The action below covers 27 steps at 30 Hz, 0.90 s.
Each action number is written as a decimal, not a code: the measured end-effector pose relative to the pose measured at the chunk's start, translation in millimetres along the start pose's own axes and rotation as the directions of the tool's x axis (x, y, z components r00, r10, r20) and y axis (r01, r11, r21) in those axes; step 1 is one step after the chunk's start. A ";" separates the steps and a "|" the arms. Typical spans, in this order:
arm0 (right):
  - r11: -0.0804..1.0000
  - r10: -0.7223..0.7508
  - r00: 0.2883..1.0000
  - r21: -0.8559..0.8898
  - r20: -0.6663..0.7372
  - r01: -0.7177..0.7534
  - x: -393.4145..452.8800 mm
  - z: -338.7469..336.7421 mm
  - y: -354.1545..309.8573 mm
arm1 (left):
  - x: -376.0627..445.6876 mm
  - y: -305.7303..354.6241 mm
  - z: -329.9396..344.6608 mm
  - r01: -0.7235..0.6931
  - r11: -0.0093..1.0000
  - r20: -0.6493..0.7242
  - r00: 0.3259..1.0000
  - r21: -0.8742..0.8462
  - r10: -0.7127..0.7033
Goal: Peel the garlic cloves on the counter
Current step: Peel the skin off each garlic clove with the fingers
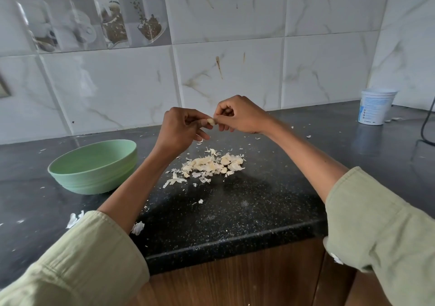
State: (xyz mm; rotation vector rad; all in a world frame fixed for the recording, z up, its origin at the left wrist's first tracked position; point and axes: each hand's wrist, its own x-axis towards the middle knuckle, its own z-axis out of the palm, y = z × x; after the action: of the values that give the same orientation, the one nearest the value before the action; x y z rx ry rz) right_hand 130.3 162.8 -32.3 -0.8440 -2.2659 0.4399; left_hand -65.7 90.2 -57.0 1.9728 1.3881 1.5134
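Midway through, by the look of it. One garlic clove (211, 121) pinched between left hand (182, 130) and right hand (237, 115), skin coming off. Mixed heap of cloves and skins (213, 164) left on the counter (259, 199); green bowl (94, 167) contents hidden.

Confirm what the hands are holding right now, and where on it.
One garlic clove, held in the air between both hands. The left hand pinches its left end, and the right hand pinches the right end, at the skin.

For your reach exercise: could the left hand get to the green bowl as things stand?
Probably yes. The green bowl sits open on the counter beside the left hand, nothing between; but that hand now holds a garlic clove.
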 end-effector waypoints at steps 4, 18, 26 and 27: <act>0.999 0.040 0.995 0.010 0.091 -0.041 -0.2 -4.3 3.2 | 0.5 -2.1 -2.2 -0.018 0.999 -0.029 0.999 0.031 0.019; 0.974 0.020 0.999 0.224 0.049 -0.031 4.4 3.2 5.0 | 0.3 -6.1 2.3 0.035 0.994 -0.051 0.998 0.102 -0.030; 0.925 0.078 0.997 0.374 -0.023 -0.064 5.2 6.0 -0.9 | -0.4 -6.6 7.5 0.015 0.995 -0.035 0.999 0.098 -0.012; 0.909 0.087 0.996 0.410 -0.029 -0.068 5.2 5.6 -1.7 | -1.6 -6.1 8.9 0.012 0.996 -0.015 1.000 0.089 -0.010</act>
State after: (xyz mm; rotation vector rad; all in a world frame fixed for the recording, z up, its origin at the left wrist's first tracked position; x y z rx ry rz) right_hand 122.8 164.7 -33.0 -0.7166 -1.9970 0.8873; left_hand -61.1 94.6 -65.9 2.0063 1.4944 1.4880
